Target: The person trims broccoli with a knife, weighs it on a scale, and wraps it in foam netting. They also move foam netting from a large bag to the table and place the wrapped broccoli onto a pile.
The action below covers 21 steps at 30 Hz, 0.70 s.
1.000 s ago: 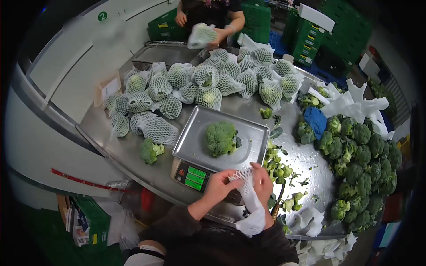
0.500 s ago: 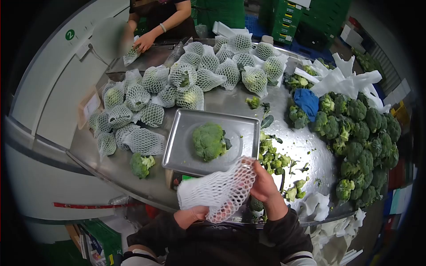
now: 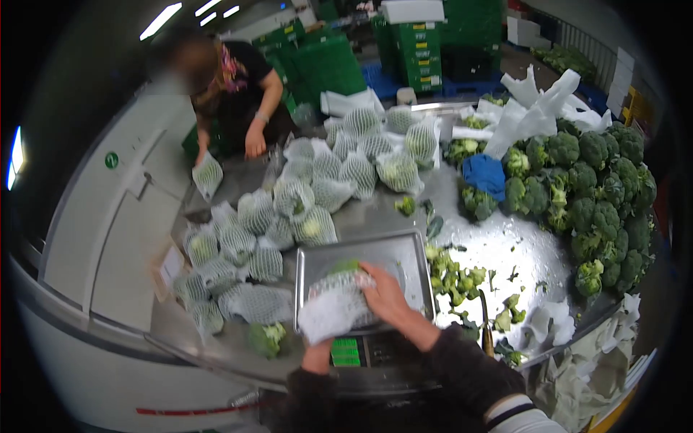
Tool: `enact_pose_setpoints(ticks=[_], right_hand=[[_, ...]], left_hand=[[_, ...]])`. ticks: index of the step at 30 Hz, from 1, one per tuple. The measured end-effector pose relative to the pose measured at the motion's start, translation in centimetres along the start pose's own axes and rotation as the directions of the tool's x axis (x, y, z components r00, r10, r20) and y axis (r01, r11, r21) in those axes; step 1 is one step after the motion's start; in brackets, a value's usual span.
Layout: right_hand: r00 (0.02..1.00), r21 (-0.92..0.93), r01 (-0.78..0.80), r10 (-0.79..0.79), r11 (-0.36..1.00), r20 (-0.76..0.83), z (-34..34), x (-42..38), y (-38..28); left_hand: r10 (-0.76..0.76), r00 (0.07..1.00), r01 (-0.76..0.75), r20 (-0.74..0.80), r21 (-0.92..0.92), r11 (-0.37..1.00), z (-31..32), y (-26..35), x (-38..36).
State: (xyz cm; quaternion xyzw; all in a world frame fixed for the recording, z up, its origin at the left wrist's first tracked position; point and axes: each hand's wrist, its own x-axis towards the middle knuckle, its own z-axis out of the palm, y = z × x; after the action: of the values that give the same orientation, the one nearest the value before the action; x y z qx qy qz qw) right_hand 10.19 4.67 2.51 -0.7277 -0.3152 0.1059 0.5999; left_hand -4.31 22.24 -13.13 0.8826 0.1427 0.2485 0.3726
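Over the steel tray of a weighing scale (image 3: 413, 260), both hands are at a white foam net sleeve (image 3: 333, 310). Green of a broccoli head (image 3: 345, 267) shows at the sleeve's far end; the rest is covered. My right hand (image 3: 386, 294) is closed round the right side of the net and broccoli. My left hand (image 3: 317, 356) comes from below, mostly covered by the bunched net, with pinkish skin faintly visible through the mesh; it appears closed on the sleeve. Motion blurs the fingers. The scale's green display (image 3: 345, 352) is lit under the tray.
Several netted broccoli heads (image 3: 236, 242) crowd the left and back. Bare broccoli (image 3: 592, 209) is piled right, beside a blue cloth (image 3: 484, 175). Cut stems (image 3: 455, 278) and a knife (image 3: 486, 325) lie right of the scale. A co-worker (image 3: 242, 94) holds a netted head across the table.
Both hands have brought the net sleeve forward over the tray, onto the broccoli lying there. The head view has tilted up. The co-worker has lifted a netted head to the left.
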Motion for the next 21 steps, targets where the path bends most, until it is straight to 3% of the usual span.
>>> enact_pose_setpoints(ticks=[1,2,4,5,6,7,8,9,10,11,12,13,14,15,16,17,18,19,21], right_hand=[[0.997,0.054,0.078,-0.079,0.996,0.021,-0.8,-1.0,-1.4],[0.988,0.102,0.142,-0.147,0.985,0.038,-2.3,-2.3,-3.6],[0.935,0.210,0.166,-0.221,0.963,0.276,-5.8,-4.1,-7.3],[0.939,0.209,0.168,-0.221,0.963,0.264,-6.4,-4.7,-7.7],[0.929,0.297,0.056,-0.158,0.953,0.334,-6.7,-5.5,-7.9],[0.906,0.373,-0.063,-0.104,0.925,0.410,-6.9,-6.1,-7.8],[0.908,0.374,-0.060,-0.106,0.925,0.406,-7.4,-6.3,-7.6],[0.841,0.344,-0.343,0.123,0.874,0.527,-7.9,-6.3,-7.2],[0.704,0.274,-0.594,0.323,0.756,0.633,-8.6,-6.2,-6.8],[0.644,0.163,-0.609,0.364,0.776,0.673,-9.5,-6.2,-6.5],[0.645,0.167,-0.614,0.369,0.771,0.669,-9.9,-6.5,-6.2],[0.573,0.196,-0.726,0.423,0.659,0.702,-10.1,-6.9,-5.9],[0.492,0.213,-0.820,0.463,0.532,0.737,-10.3,-7.2,-5.5],[0.542,0.412,-0.839,0.470,0.356,0.697,-9.4,-8.2,-4.0],[0.534,0.409,-0.844,0.481,0.346,0.696,-9.0,-8.7,-3.5],[0.614,0.626,-0.768,0.432,0.135,0.661,-8.7,-9.2,-3.2],[0.694,0.785,-0.612,0.412,-0.093,0.590,-8.6,-10.2,-2.4],[0.781,0.815,-0.523,0.241,-0.249,0.575,-7.6,-11.4,1.1],[0.772,0.821,-0.502,0.287,-0.270,0.567,-8.2,-12.0,-0.5]], left_hand=[[-0.178,0.960,0.279,0.215,-0.749,0.601,-2.8,8.8,1.4],[-0.342,0.844,0.329,0.413,-0.903,-0.277,-5.7,17.9,2.9],[-0.383,0.867,0.297,0.318,-0.948,-0.116,-5.8,16.9,1.7],[-0.398,0.880,0.279,0.260,-0.960,-0.011,-6.0,17.7,1.3],[-0.409,0.891,0.257,0.197,-0.962,0.096,-6.6,18.9,0.7],[-0.404,0.892,0.261,0.201,-0.960,0.100,-7.0,21.2,0.4],[-0.327,0.868,0.353,0.374,-0.927,-0.124,-7.1,24.1,0.3],[-0.212,0.827,0.440,0.520,-0.834,-0.333,-6.9,25.7,0.3],[-0.205,0.831,0.438,0.517,-0.836,-0.331,-6.1,24.8,0.0],[-0.337,0.733,0.525,0.591,-0.807,-0.271,-4.9,22.7,-0.6],[-0.472,0.607,0.617,0.639,-0.754,-0.226,-4.2,21.4,-1.3],[-0.307,0.571,0.587,0.761,-0.640,-0.496,-4.4,21.1,-1.7],[-0.308,0.563,0.588,0.767,-0.634,-0.502,-3.8,20.2,-2.1],[-0.243,0.605,0.555,0.758,-0.621,-0.554,-3.0,18.9,-2.5],[-0.177,0.646,0.523,0.743,-0.599,-0.607,-2.6,18.7,-3.0],[-0.280,0.821,0.508,0.497,-0.861,-0.037,-3.0,19.1,-5.0],[-0.285,0.821,0.496,0.494,-0.865,-0.069,-3.1,18.9,-5.7],[-0.266,0.798,0.506,0.541,-0.841,-0.192,-3.0,19.1,-5.4],[-0.214,0.758,0.523,0.616,-0.771,-0.364,-2.9,19.5,-4.6]])
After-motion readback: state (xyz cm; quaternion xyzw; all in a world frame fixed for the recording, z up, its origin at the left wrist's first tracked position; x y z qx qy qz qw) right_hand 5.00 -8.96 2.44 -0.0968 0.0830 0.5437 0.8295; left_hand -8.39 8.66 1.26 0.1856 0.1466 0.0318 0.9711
